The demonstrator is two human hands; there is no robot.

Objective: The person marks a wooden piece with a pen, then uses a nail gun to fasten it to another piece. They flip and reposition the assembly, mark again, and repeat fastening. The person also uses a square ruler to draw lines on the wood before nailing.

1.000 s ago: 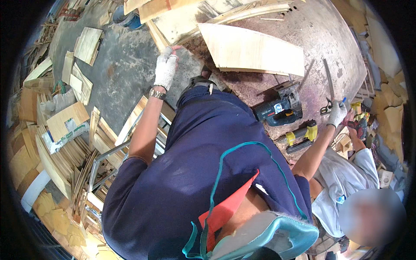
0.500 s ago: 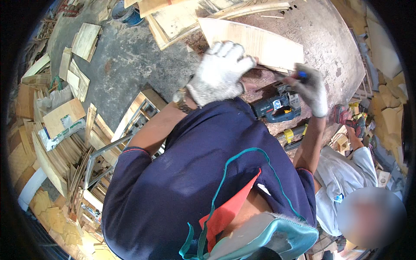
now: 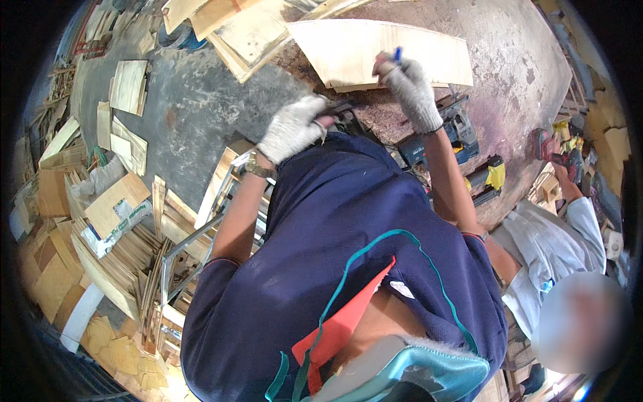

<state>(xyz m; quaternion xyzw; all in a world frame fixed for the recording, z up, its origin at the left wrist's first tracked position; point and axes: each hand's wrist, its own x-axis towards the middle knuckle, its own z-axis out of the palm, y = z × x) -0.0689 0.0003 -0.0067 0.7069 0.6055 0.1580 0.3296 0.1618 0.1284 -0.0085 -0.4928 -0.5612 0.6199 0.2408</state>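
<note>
A pale curved plywood piece (image 3: 355,53) lies on the work surface in front of me. My right hand (image 3: 414,97), in a white knit glove, is closed around a blue pen (image 3: 398,53) above the near edge of that board. My left hand (image 3: 293,128), gloved too, is off the board, near my lap. Its fingers curl beside a dark object (image 3: 340,107), blurred and partly hidden; its kind cannot be made out. A blue-and-black jigsaw (image 3: 459,127) stands just right of my right forearm.
A yellow-and-black tool (image 3: 494,174) lies nearer than the jigsaw. At the right a co-worker in a pale shirt (image 3: 562,224) has a hand by a red drill (image 3: 546,146). Plywood sheets (image 3: 251,40) are stacked far left; wood strips (image 3: 110,268) and a metal frame (image 3: 194,234) stand left.
My left hand has left the plywood and moved down and left toward the dark object. My right hand, with the pen, has swung left and away from me, over the board's near edge.
</note>
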